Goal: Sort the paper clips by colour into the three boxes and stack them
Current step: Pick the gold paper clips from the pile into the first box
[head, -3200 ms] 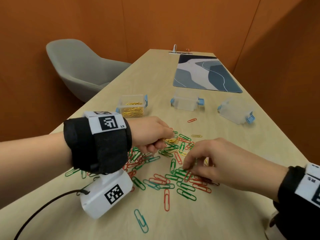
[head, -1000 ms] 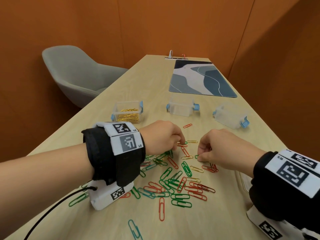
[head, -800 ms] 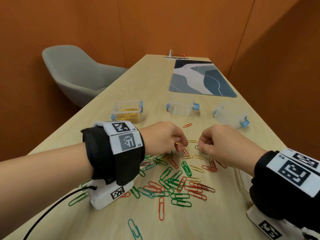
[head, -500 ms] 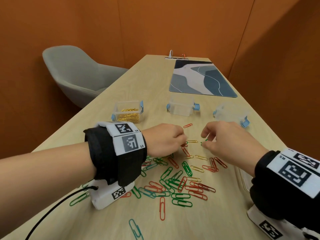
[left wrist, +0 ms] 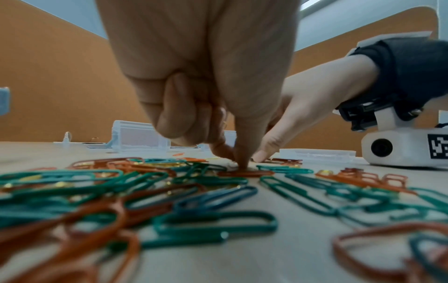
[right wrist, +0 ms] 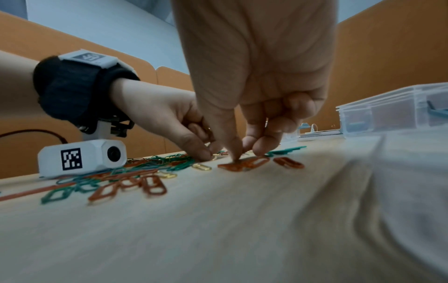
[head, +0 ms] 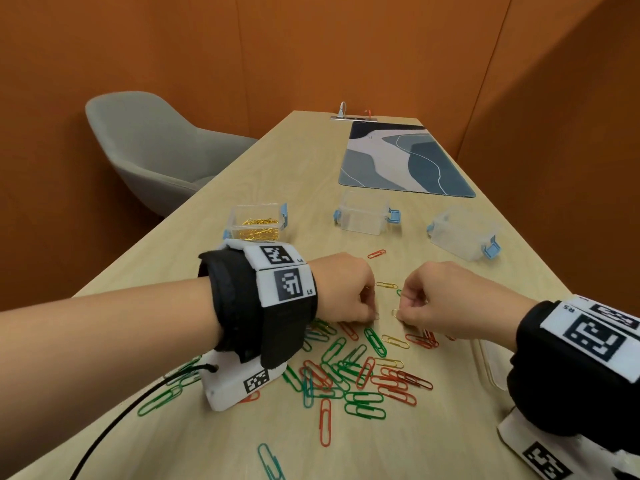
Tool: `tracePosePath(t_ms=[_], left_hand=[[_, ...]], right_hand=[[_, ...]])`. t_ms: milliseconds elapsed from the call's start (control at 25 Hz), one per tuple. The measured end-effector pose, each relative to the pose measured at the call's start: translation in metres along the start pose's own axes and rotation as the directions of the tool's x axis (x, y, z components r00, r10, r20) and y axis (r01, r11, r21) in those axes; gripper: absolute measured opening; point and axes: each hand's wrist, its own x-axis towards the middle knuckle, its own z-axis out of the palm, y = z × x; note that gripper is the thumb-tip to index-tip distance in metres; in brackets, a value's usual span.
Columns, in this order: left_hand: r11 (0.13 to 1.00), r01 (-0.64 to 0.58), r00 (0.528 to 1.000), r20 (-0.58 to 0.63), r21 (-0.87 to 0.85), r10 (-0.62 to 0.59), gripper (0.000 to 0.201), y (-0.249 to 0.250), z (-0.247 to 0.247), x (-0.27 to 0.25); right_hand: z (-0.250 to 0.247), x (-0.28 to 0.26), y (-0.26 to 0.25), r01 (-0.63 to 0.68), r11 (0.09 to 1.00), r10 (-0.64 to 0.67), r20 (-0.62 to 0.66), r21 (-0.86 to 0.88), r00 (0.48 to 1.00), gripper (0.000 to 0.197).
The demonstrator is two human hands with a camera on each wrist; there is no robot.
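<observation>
Red, green and gold paper clips (head: 349, 368) lie scattered on the table (head: 433, 441). At the pile's far edge my left hand (head: 372, 315) is curled with its fingertips (left wrist: 240, 164) down on the table, pinching a gold clip; more gold shows inside its fist. Facing it, my right hand (head: 398, 313) pinches another small gold clip (head: 394, 312) on the surface, its fingertips (right wrist: 236, 155) beside red clips (right wrist: 244, 164). Three clear boxes stand beyond: the left box (head: 256, 221) holds gold clips, while the middle box (head: 363, 214) and the right box (head: 462, 233) look empty.
A clear lid (head: 491, 362) lies under my right forearm. A patterned desk mat (head: 405, 161) covers the far end of the table, and a grey chair (head: 156, 150) stands at the left. A black cable (head: 114, 427) trails off my left wrist camera.
My right hand has dropped back from the far side of the pile and closed in towards the left hand. Both hands now have their fingertips down on gold clips.
</observation>
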Motion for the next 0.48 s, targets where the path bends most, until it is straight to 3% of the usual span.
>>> tracePosePath(t_ms=[80,160,240,360,440,480], left_hand=[[0.999,0.018,0.999,0.036,0.045,-0.02,0.028,-0.001,0.002,-0.004],[0.998,0.053,0.999,0.0,0.018,-0.053,0.03,-0.001,0.001,-0.007],[0.994,0.079,0.994,-0.074,-0.073,-0.084,0.028,-0.001,-0.004,-0.009],[0.985,0.093,0.985,-0.134,-0.148,-0.113,0.034,-0.003,-0.01,-0.009],[0.934,0.136,0.985,-0.06,-0.331,-0.164,0.031,-0.006,-0.009,-0.009],[0.864,0.169,0.982,0.007,-0.475,-0.188,0.028,-0.006,-0.007,-0.01]], right_hand=[[-0.002,0.003,0.002,0.028,1.0,-0.028,-0.051,0.001,0.998,0.008],[-0.007,0.006,0.001,0.051,0.998,-0.045,-0.151,0.039,0.988,0.005],[-0.008,0.01,-0.003,0.077,0.997,-0.07,-0.207,0.026,0.976,0.015],[0.0,0.017,-0.007,0.103,0.994,-0.11,-0.186,-0.047,0.976,0.028],[0.004,0.021,-0.007,0.07,0.996,-0.079,-0.153,-0.061,0.985,0.028],[0.004,0.022,-0.006,0.048,0.997,-0.056,-0.139,-0.066,0.989,0.027]])
